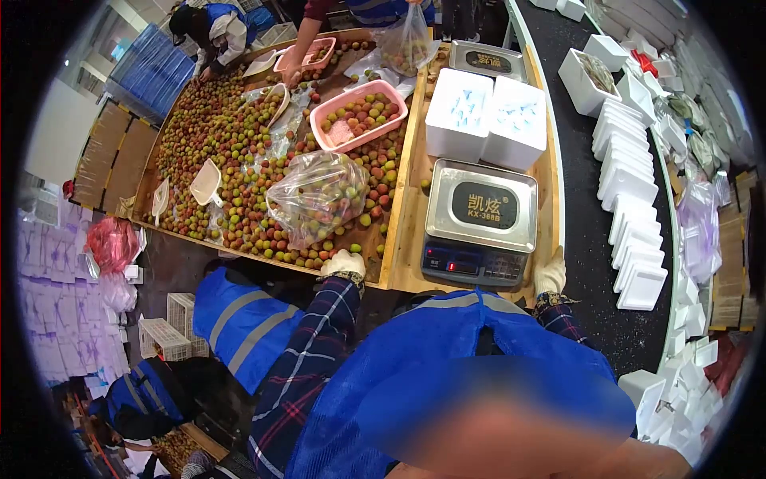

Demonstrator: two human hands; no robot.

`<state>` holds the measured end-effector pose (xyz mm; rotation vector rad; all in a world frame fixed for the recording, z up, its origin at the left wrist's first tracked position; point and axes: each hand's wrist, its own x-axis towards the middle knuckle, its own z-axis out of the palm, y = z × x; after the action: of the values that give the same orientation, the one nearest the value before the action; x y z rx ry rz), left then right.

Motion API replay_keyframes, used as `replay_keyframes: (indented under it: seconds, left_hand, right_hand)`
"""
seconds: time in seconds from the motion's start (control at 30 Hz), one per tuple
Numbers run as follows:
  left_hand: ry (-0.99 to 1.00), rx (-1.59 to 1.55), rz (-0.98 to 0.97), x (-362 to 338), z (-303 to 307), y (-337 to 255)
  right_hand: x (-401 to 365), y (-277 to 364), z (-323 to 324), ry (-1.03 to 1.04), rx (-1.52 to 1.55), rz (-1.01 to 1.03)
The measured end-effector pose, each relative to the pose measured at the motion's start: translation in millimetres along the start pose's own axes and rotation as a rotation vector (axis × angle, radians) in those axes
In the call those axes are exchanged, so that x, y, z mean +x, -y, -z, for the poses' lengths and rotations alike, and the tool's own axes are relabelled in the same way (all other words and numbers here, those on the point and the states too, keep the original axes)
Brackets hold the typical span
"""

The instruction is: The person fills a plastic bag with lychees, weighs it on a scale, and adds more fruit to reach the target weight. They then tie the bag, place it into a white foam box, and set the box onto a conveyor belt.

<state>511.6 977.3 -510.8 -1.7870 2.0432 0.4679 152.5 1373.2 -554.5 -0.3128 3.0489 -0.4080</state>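
Observation:
My left hand (344, 264), in a pale work glove, rests at the front rim of the wooden sorting table (385, 271), its fingers curled over the wood. Just beyond it lie loose red-green lychees (263, 231) and a clear plastic bag filled with lychees (319, 195). My right hand (550, 275), also gloved, lies along the right-hand rim with fingers stretched forward and nothing in them. Between my hands sits a digital scale (481, 215) with a bare steel pan and a lit red display. Two white foam boxes (487, 148) with blue-white packets inside stand behind the scale.
A pink basket (388, 130) of lychees and white scoops (207, 184) lie among the fruit. A second scale (487, 61) stands at the back. On the right, a black conveyor (594, 307) carries stacked foam lids (626, 160). Co-workers (219, 32) stand across and to my left.

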Motion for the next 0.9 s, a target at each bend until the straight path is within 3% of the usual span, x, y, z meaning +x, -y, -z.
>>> replay_keyframes:
  seconds: [0.9]
  left_hand:
    - [0.0, -0.015, -0.002, 3, -3, 4]
  right_hand:
    - [-2, 10, 13, 0.071, 0.057, -0.07]
